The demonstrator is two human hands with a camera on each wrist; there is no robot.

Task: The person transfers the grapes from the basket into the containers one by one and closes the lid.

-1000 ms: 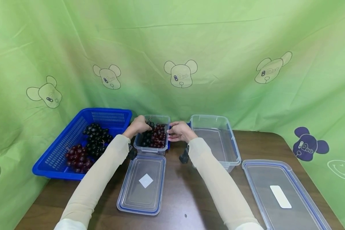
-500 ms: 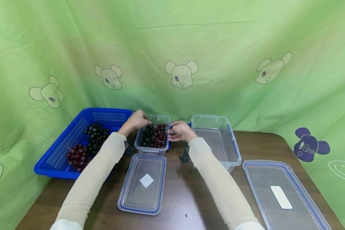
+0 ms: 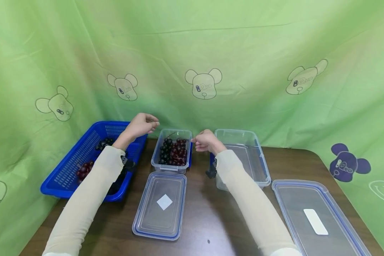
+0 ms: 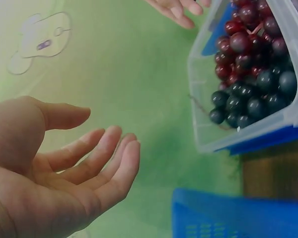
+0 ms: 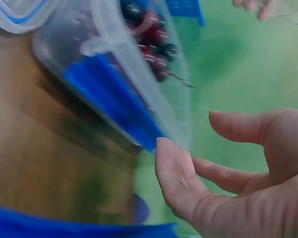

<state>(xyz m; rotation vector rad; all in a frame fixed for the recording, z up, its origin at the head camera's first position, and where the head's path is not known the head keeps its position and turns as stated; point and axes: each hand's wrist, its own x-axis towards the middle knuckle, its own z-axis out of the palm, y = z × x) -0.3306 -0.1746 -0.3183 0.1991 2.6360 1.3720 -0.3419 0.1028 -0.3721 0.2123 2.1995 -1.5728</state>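
A small clear container [image 3: 153, 160] holds dark grapes [image 3: 166, 151] on its left side and red grapes [image 3: 178, 153] on its right. A thin stem pokes up at its back. My left hand [image 3: 142, 125] hovers above the far right corner of the blue basket, holding nothing; in the left wrist view its fingers are loosely bent and apart from the thumb. Close to the container's right side is my right hand [image 3: 206, 141], fingers relaxed and nothing in them. In the right wrist view a fingertip overlaps the blue latch [image 5: 114, 99]; whether they touch I cannot tell.
The blue basket [image 3: 62, 170] at left holds red grapes [image 3: 84, 170] and dark grapes [image 3: 104, 143], partly behind my left arm. A larger clear container [image 3: 243, 156] stands at right. A small lid [image 3: 160, 217] and a large lid [image 3: 323, 199] lie on the wooden table [image 3: 208, 209].
My left hand has let go of the dark grapes in the small container and moved up and left, out over the basket. My right hand has drawn slightly up and right from the container's side.
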